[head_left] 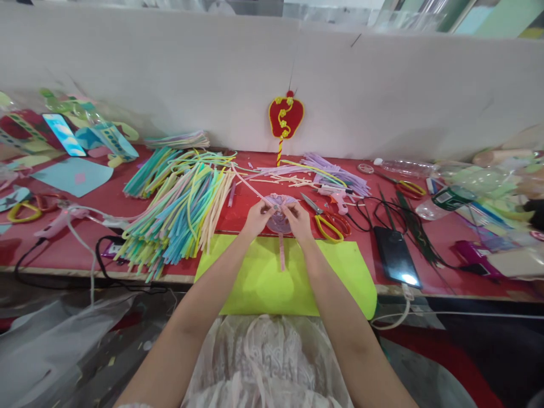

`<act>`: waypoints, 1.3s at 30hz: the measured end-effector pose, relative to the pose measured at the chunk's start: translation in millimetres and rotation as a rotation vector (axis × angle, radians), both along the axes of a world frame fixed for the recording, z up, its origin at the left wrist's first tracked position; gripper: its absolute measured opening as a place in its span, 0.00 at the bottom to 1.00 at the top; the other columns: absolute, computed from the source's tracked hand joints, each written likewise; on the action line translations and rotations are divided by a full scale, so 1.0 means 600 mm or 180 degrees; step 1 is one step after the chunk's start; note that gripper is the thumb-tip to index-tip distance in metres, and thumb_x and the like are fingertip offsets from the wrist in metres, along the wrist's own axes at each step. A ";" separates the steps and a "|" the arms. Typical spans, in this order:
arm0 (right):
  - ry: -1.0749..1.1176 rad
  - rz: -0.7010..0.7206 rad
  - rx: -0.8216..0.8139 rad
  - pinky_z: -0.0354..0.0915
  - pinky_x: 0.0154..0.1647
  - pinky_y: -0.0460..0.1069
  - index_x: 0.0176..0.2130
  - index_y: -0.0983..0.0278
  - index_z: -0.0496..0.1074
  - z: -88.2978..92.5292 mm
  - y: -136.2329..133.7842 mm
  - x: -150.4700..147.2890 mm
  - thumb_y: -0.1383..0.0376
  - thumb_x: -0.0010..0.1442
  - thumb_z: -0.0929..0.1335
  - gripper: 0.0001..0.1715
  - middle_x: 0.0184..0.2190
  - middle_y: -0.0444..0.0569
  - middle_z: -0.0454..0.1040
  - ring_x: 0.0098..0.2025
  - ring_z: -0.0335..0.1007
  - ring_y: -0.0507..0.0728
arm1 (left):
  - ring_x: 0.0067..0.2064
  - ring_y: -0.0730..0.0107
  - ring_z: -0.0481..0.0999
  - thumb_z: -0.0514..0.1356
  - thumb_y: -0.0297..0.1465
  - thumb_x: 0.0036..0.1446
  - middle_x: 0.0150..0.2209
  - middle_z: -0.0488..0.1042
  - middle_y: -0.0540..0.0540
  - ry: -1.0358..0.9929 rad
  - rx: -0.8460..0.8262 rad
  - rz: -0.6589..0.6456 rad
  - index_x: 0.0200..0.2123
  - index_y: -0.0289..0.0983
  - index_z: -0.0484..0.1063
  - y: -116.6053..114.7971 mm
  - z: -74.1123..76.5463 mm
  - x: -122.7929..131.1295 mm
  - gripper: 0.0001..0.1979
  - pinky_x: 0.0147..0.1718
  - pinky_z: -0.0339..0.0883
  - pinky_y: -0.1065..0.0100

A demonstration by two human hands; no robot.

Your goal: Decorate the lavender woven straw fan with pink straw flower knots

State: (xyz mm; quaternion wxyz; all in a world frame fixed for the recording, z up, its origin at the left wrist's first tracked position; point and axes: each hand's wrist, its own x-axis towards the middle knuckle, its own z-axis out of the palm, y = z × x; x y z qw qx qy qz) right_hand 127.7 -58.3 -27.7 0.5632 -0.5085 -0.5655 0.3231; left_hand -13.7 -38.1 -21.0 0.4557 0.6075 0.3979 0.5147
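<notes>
Both hands meet at a round purple fan-shaped piece (280, 222) with a pink handle (282, 252) that points toward me. My left hand (258, 218) pinches a pale pink pipe cleaner (249, 186) at the piece's upper left; the strip's far end trails up and left. My right hand (298, 220) has its fingers closed at the upper right of the piece, on its pink trim. The fingertips nearly touch, and they hide what lies between them. Below the hands lies a yellow-green sheet (340, 266) on the red table (221, 218).
Left is a large pile of pipe cleaners (174, 209). Scissors (329, 221), a pink glue gun (340, 199) and a black phone (395, 255) with cables lie right. A red fan (286, 118) stands at the back. Bottles (446, 201) lie far right.
</notes>
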 end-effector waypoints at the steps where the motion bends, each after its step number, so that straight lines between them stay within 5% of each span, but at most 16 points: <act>1: 0.0000 -0.0022 0.0002 0.64 0.28 0.49 0.28 0.61 0.68 0.000 0.000 0.000 0.49 0.51 0.66 0.18 0.25 0.45 0.71 0.26 0.66 0.53 | 0.28 0.71 0.71 0.63 0.41 0.45 0.24 0.71 0.49 -0.0010 -0.0024 -0.0004 0.24 0.35 0.67 0.000 0.000 0.000 0.15 0.32 0.65 0.69; 14: 0.0301 0.0323 -0.0239 0.65 0.25 0.48 0.33 0.62 0.72 0.004 -0.001 0.006 0.48 0.49 0.67 0.21 0.26 0.45 0.73 0.25 0.65 0.52 | 0.27 0.73 0.71 0.60 0.39 0.49 0.24 0.71 0.51 0.0019 0.0103 0.0280 0.25 0.35 0.66 0.002 -0.002 -0.004 0.13 0.30 0.65 0.70; 22: 0.0248 0.0227 -0.0157 0.64 0.22 0.47 0.29 0.62 0.71 0.004 -0.001 0.005 0.46 0.50 0.66 0.22 0.25 0.46 0.72 0.25 0.65 0.52 | 0.48 0.63 0.69 0.60 0.35 0.53 0.43 0.71 0.42 0.0881 0.1462 0.1632 0.39 0.39 0.69 -0.028 0.022 -0.014 0.10 0.48 0.61 0.62; 28: 0.0303 0.0271 -0.0041 0.63 0.21 0.48 0.30 0.61 0.71 0.012 -0.006 0.002 0.47 0.50 0.66 0.20 0.28 0.47 0.73 0.24 0.64 0.52 | 0.52 0.63 0.69 0.56 0.32 0.57 0.42 0.76 0.48 0.1732 0.2100 0.0824 0.37 0.44 0.74 -0.023 0.020 -0.017 0.06 0.58 0.47 0.55; 39: 0.0174 0.0362 -0.0050 0.62 0.23 0.49 0.27 0.61 0.69 0.013 -0.011 -0.005 0.48 0.51 0.66 0.19 0.23 0.44 0.70 0.21 0.61 0.51 | 0.44 0.67 0.74 0.53 0.32 0.60 0.39 0.77 0.47 0.2043 0.2259 0.0738 0.38 0.42 0.73 -0.021 0.009 -0.013 0.09 0.60 0.43 0.54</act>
